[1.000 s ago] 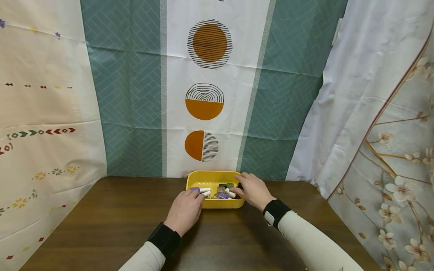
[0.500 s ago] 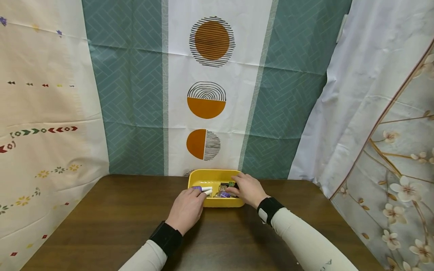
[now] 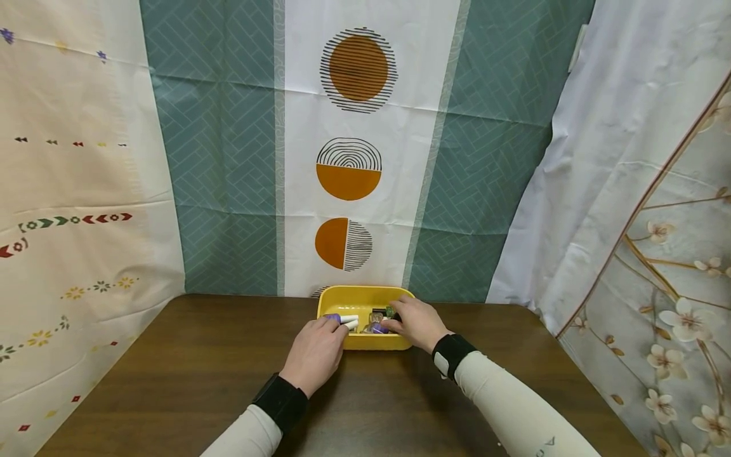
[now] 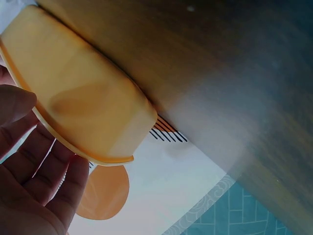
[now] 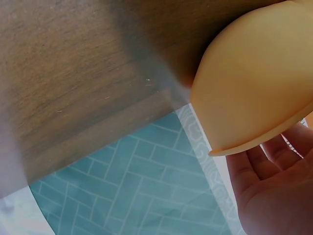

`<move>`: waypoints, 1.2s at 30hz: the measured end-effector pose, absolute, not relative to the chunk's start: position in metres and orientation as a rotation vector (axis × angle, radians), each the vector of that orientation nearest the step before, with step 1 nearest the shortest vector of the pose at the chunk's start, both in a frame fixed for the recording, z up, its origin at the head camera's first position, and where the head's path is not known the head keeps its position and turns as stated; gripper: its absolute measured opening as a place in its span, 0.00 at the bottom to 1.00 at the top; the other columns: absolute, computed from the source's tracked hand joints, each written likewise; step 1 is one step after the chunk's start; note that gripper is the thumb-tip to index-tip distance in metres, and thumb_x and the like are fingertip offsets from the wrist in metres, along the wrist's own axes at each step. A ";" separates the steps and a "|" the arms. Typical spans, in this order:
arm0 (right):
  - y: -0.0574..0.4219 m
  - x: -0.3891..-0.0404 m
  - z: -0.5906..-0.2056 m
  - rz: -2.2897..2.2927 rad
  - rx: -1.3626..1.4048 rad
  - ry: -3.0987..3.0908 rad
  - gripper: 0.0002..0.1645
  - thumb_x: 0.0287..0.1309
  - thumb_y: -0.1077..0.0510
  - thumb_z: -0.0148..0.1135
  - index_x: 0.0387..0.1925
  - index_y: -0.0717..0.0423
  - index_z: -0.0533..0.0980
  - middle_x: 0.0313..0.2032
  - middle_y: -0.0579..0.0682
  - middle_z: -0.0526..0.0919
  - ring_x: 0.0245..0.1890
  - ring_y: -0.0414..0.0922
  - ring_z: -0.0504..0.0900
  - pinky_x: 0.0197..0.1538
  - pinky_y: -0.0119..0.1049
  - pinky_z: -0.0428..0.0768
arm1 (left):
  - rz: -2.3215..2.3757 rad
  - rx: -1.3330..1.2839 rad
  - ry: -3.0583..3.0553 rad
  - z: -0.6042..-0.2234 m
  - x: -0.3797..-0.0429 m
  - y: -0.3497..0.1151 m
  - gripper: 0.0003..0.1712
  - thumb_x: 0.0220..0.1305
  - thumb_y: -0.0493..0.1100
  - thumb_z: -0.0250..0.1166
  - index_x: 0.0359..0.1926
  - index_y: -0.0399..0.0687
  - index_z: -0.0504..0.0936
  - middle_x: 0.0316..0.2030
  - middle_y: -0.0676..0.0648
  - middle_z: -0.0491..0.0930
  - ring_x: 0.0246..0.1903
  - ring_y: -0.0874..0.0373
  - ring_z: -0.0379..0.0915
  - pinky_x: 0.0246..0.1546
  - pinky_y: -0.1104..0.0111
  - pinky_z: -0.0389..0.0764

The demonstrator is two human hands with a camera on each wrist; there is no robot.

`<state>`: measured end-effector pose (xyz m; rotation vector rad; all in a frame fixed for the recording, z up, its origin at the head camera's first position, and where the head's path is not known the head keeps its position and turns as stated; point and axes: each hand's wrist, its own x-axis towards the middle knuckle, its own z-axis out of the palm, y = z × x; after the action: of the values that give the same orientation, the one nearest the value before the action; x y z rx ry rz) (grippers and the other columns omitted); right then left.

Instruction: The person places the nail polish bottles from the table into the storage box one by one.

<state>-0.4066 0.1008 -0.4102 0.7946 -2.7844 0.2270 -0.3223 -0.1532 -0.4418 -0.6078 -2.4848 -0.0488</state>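
A yellow plastic tray (image 3: 377, 343) stands at the far edge of the wooden table, with several small nail polish bottles in it. My left hand (image 3: 313, 353) reaches over its front left rim, fingers curled at purple nail polish bottles (image 3: 332, 318) whose white caps point right. Over the right end, my right hand (image 3: 421, 322) has thumb and fingers around a black-capped nail polish bottle (image 3: 398, 316), mostly hidden. Close to that thumb lie more bottles, purple, clear and green. Both wrist views show the tray's outer wall (image 4: 98, 93) with fingers behind its rim; the bottles are hidden there.
Behind the table (image 3: 217, 368) hangs a patterned curtain (image 3: 228, 158) with green and white panels, right behind the tray. A cream cloth (image 3: 85, 190) covers the left side, and a white flowered one (image 3: 674, 266) the right.
My right hand has shifted left and a little inward over the tray, the black-capped bottle moving along with it. My left hand has stayed in place. The head view has shifted slightly.
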 end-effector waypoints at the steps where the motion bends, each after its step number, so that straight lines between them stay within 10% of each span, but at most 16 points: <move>1: 0.101 -0.406 -0.410 0.232 0.793 -2.788 0.33 0.72 0.38 0.73 0.61 0.61 0.85 0.48 0.53 0.86 0.45 0.50 0.86 0.60 0.51 0.87 | -0.049 -0.607 -2.486 -0.442 -0.322 -0.153 0.16 0.67 0.46 0.82 0.49 0.46 0.88 0.41 0.48 0.84 0.46 0.51 0.81 0.60 0.56 0.85; 15: 0.120 -0.388 -0.413 0.281 0.698 -2.802 0.39 0.75 0.36 0.69 0.75 0.55 0.78 0.73 0.55 0.79 0.74 0.56 0.76 0.77 0.58 0.72 | -0.080 -0.605 -2.493 -0.444 -0.322 -0.157 0.16 0.67 0.47 0.82 0.50 0.46 0.89 0.42 0.48 0.86 0.48 0.52 0.81 0.62 0.56 0.84; 36: 0.137 -0.349 -0.432 0.276 0.681 -2.698 0.47 0.76 0.33 0.66 0.81 0.57 0.69 0.80 0.58 0.70 0.82 0.59 0.64 0.82 0.62 0.61 | -0.127 -0.480 -2.559 -0.433 -0.307 -0.201 0.35 0.77 0.63 0.69 0.72 0.44 0.82 0.73 0.37 0.77 0.76 0.35 0.66 0.77 0.34 0.61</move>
<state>-0.3485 0.1367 -0.4316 0.6807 -2.6980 0.2758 -0.3067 -0.2011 -0.4332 -0.4804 -2.5588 -0.1271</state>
